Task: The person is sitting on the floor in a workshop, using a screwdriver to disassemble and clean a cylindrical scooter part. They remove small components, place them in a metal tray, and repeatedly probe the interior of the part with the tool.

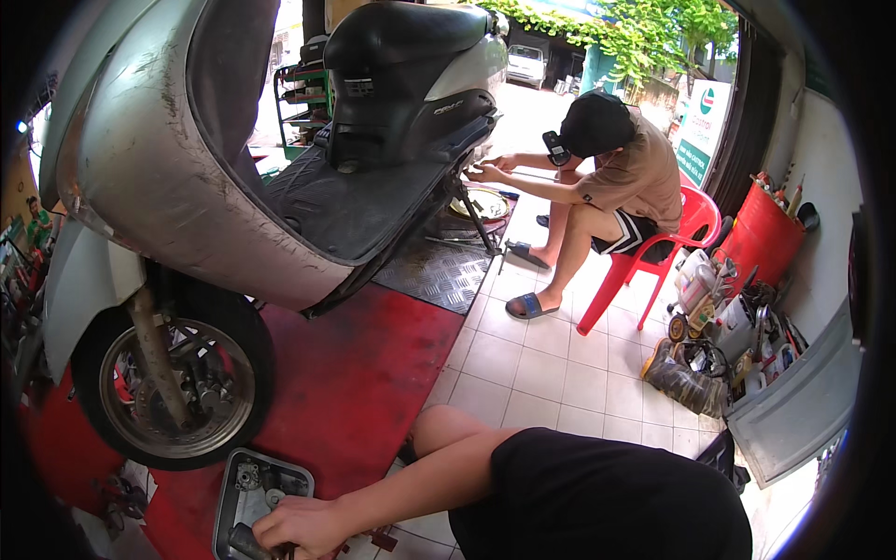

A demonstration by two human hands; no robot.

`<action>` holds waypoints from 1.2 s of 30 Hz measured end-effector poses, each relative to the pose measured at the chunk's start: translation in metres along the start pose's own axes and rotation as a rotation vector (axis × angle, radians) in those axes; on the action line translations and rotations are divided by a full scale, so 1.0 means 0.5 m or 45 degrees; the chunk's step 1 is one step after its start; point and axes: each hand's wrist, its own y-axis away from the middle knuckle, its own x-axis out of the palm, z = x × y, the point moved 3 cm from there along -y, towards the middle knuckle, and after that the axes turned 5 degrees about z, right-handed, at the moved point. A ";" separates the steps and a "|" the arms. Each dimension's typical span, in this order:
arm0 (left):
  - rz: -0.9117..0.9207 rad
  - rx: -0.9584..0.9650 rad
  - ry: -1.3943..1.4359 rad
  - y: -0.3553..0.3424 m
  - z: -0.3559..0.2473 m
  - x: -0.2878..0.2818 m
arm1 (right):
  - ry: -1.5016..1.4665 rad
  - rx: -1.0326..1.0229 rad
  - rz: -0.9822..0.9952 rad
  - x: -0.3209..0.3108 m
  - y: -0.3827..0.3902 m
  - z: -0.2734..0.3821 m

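Observation:
My right hand (297,525) reaches into a grey metal tray (298,480) at the lower left. Its fingers are curled down and closed; what they grip is mostly hidden. A dark cylindrical piece (243,541) lies against my fingertips, and small metal parts (247,474) sit in the tray. Just above is the front wheel (234,413) of a silver and black scooter (133,154) standing on a red platform (345,369). My left hand is not in view.
A co-worker (621,173) sits on a red chair (593,322), both hands at the scooter's rear. A red drum (761,238), boots (686,385) and containers (695,275) crowd the right wall. A diamond-plate section (448,275) adjoins tiled floor (537,378). Green shelving (303,126) stands behind.

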 end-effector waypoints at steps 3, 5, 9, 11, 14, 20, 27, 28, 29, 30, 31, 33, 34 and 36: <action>-0.025 -0.008 0.025 -0.002 0.008 -0.006 | 0.003 0.004 0.030 -0.035 -0.008 0.033; 0.040 -0.028 -0.004 -0.007 0.001 -0.025 | -0.019 -0.057 0.001 -0.046 -0.009 0.049; 0.016 -0.027 -0.018 -0.005 -0.001 -0.024 | -0.117 -0.268 -0.046 -0.029 -0.002 0.034; -0.085 0.019 -0.015 0.008 0.009 0.012 | 0.008 -0.194 0.000 -0.019 -0.002 0.015; 0.226 -0.229 0.292 -0.001 0.006 0.019 | 0.215 0.023 0.219 -0.021 0.003 0.003; -0.141 0.076 -0.078 -0.007 0.000 0.010 | -0.064 -0.112 -0.092 -0.028 0.000 0.017; -0.154 0.039 0.009 -0.012 0.000 0.000 | 0.074 0.021 -0.004 -0.024 0.004 0.029; -0.096 0.019 -0.008 -0.014 0.000 -0.001 | 0.072 -0.014 0.008 -0.017 0.009 0.020; -0.038 -0.003 -0.024 -0.018 0.000 -0.009 | 0.073 -0.047 0.019 -0.010 0.012 0.005; 0.021 -0.029 -0.040 -0.023 0.001 -0.015 | 0.076 -0.078 0.029 -0.005 0.019 -0.006; 0.045 -0.027 -0.010 -0.023 -0.008 -0.025 | 0.074 -0.057 0.038 -0.006 0.012 -0.001; 0.095 -0.026 0.049 -0.022 -0.025 -0.040 | 0.070 -0.012 0.053 -0.011 -0.001 0.011; 0.125 -0.035 0.047 -0.024 -0.023 -0.035 | 0.127 -0.005 0.035 -0.015 -0.003 0.015; 0.187 -0.048 0.044 -0.018 -0.022 -0.024 | 0.238 0.005 0.000 -0.022 -0.007 0.023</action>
